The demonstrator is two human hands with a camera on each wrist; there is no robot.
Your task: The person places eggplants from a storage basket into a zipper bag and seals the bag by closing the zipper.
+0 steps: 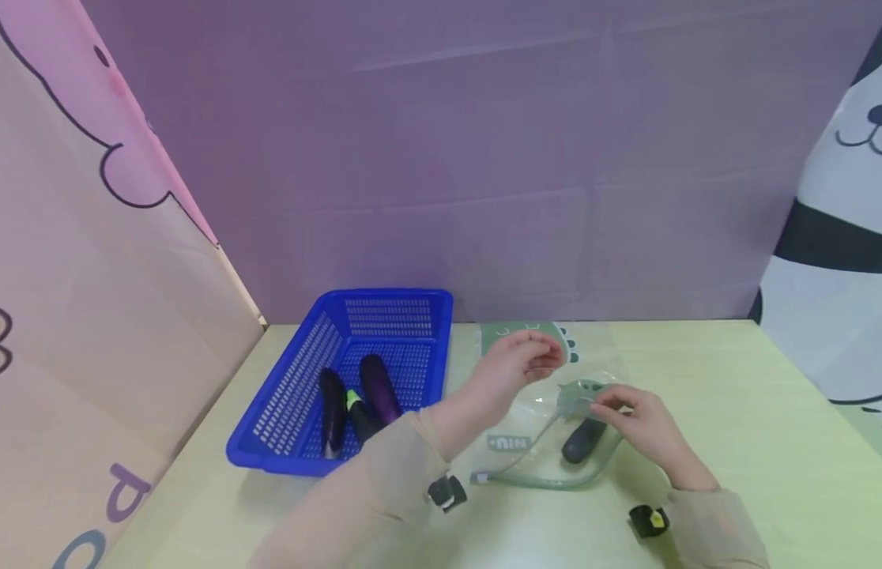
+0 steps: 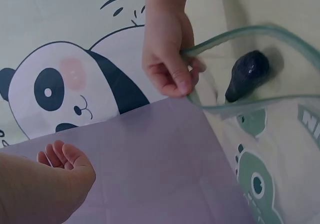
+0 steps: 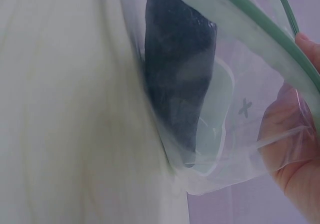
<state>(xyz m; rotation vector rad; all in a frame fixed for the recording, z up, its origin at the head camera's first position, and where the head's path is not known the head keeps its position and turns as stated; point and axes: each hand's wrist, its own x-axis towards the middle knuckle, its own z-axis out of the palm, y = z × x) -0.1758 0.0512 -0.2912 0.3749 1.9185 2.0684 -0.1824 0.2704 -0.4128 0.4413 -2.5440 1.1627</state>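
A clear zip bag (image 1: 505,466) with green edging and a printed green cartoon lies on the table, its mouth spread apart. Inside it is a dark eggplant (image 1: 583,441), seen also in the left wrist view as a dark eggplant (image 2: 248,73) within the green loop. My right hand (image 1: 642,427) pinches the bag's rim at its right side; in the left wrist view the right hand (image 2: 167,58) has thumb and fingers on the green strip. Above the bag hovers my left hand (image 1: 515,367), fingers loosely bent, with nothing visible in it.
Left of the bag stands a blue plastic basket (image 1: 270,442) with several eggplants (image 1: 377,387) in it, partly hidden by the left forearm. A purple cloth wall (image 1: 484,174) rises behind the table (image 1: 733,411). Printed cloth panels flank both sides.
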